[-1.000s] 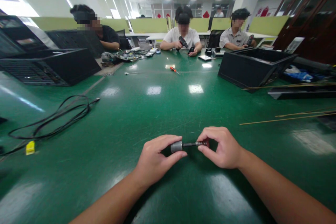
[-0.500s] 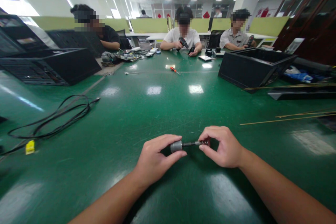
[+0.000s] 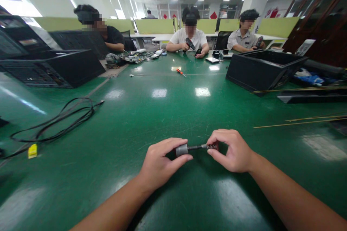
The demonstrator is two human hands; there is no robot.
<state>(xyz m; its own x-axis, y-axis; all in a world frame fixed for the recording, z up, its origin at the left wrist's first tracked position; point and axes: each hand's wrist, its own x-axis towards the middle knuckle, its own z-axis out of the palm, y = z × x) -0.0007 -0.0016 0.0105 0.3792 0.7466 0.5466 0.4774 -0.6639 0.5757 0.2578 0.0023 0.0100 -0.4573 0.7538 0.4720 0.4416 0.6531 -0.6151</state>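
Between my two hands, just over the green table (image 3: pixel 130 115), a thin dark metal shaft (image 3: pixel 195 147) lies nearly level. Its left end is a thick grey metal cylinder (image 3: pixel 182 149), which my left hand (image 3: pixel 159 164) holds between thumb and fingers. At the other end is a coiled, spring-like part (image 3: pixel 211 146). My right hand (image 3: pixel 230 151) pinches this coiled end between thumb and index finger. The inner ends of both parts are partly covered by my fingers.
Black cables (image 3: pixel 58 124) with a yellow tag (image 3: pixel 32 151) lie at the left. Black computer cases (image 3: pixel 54 68) stand on both sides. An orange screwdriver (image 3: pixel 180 72) lies further off. Thin yellow rods (image 3: pixel 292 123) are at the right. A person (image 3: pixel 188 38) sits opposite, others either side.
The coiled end and my right fingertips have shifted very slightly to the right. My left hand keeps its hold on the grey cylinder.
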